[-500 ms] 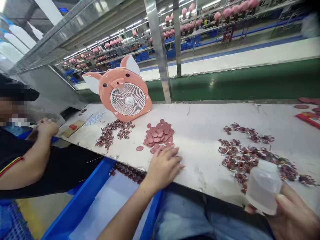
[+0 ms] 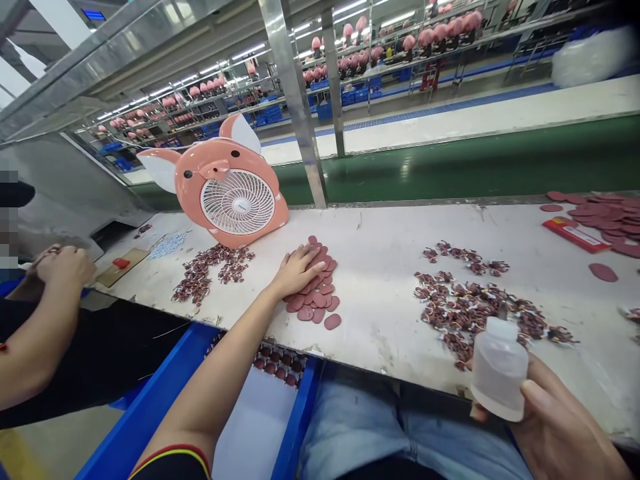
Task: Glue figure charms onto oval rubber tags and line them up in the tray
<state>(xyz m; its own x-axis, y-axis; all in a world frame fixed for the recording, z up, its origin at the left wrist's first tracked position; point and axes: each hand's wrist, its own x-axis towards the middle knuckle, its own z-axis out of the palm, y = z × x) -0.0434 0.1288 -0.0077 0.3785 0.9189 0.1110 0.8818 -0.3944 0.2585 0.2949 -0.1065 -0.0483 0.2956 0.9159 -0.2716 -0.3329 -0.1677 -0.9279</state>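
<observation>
Head view: laid palm down on the discs (image 2: pixel 320 300), the left hand (image 2: pixel 296 270), fingers slightly spread, pinching nothing as far as can be seen. Any disc tucked under the palm: hidden, cannot tell. Loosely piled in front of the fan (image 2: pixel 240 203), on the pale table (image 2: pixel 375 267): the discs, some overlapping, one just beside the pile on its near side. In the right hand (image 2: pixel 555 420): a cloudy bottle (image 2: pixel 499 373), gripped between thumb and fingers around its lower part, cap up, slightly tilted, near the wired parts (image 2: pixel 480 310). Unclear whether the dark tip above the cap belongs to it.

To do this well, best to press lightly with the flat of the fingers, letting discs slide over one another rather than bunch. Work from the far side of the pile, keeping strays well back from the table's near edge and the blue bin (image 2: pixel 150 400) below. Keep clear of the smaller heap (image 2: pixel 195 280) to the left, to avoid mixing. Meanwhile, hold the bottle upright and firmly without squeezing, since probably soft-walled, and away from the wired parts, for fear of drips.
</observation>
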